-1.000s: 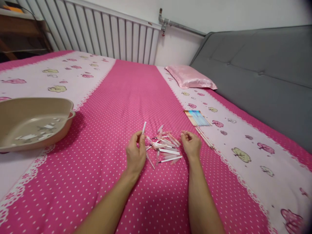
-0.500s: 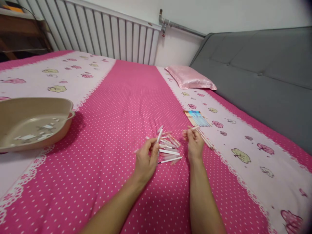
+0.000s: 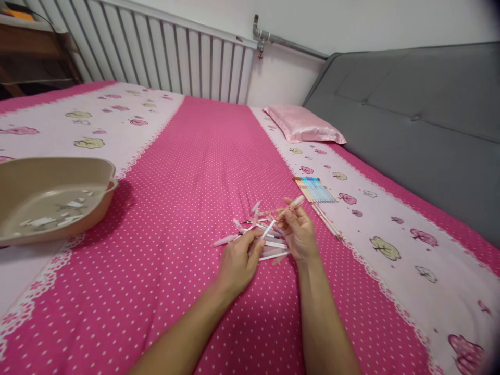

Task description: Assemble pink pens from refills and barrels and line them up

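My left hand (image 3: 239, 263) is closed around a slim white pen refill (image 3: 268, 229), which points up and to the right. Between the fingertips of my right hand (image 3: 301, 237) is a clear pinkish pen barrel (image 3: 296, 203), held just beyond the refill's upper end; I cannot make out whether the two touch. Under and between both hands lies a loose pile of white refills (image 3: 275, 255) and translucent pink pen parts (image 3: 225, 240), partly hidden by my fingers. To the right, a neat row of pens (image 3: 317, 189) shows blue and orange sections, with a few thin pens (image 3: 327, 221) below it.
A beige plastic basin (image 3: 58, 166) with small white and grey pieces inside stands at the left. The bed cover (image 3: 175, 182) is pink with white dots. A pink pillow (image 3: 304, 124) rests by the grey headboard (image 3: 410, 94). A white radiator (image 3: 175, 52) lines the wall.
My right hand has moved left with the pen barrel, close to the refill's end. My left hand has shifted slightly, and the refill now leans further to the right.
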`<state>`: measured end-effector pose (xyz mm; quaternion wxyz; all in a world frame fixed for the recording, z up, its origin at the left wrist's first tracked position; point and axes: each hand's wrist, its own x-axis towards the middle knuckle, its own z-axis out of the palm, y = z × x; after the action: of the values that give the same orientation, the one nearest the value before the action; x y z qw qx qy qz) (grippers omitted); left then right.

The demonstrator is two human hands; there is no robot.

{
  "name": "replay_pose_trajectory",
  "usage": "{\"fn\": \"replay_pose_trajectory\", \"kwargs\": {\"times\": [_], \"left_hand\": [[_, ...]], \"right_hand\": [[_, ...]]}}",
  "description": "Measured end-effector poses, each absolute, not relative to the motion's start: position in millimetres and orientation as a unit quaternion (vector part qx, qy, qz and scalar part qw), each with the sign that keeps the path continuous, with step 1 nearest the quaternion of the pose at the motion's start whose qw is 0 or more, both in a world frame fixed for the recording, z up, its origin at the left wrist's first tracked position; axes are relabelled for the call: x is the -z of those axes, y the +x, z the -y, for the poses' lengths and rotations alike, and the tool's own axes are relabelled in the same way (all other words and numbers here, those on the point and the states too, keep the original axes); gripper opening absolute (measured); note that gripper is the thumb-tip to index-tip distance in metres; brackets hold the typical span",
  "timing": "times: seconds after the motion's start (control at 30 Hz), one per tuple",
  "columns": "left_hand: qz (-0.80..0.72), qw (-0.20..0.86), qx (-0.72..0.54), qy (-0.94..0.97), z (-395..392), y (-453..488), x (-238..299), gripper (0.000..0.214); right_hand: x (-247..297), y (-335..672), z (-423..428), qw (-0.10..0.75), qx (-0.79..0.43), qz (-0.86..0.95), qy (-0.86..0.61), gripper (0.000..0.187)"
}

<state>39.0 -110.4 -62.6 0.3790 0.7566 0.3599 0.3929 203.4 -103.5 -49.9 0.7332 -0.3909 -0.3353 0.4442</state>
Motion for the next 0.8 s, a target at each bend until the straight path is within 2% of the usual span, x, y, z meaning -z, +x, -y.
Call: {"fn": "replay_pose_trajectory", "kwargs": {"times": [0.8], "left_hand": [[-0.373, 0.382, -0.379, 0.756, 110.1, 38.8, 62.3, 0.024]], "right_hand": [[53.3, 198.5, 107.3, 0.674, -0.477, 0.391, -0.406, 0.037]]}}
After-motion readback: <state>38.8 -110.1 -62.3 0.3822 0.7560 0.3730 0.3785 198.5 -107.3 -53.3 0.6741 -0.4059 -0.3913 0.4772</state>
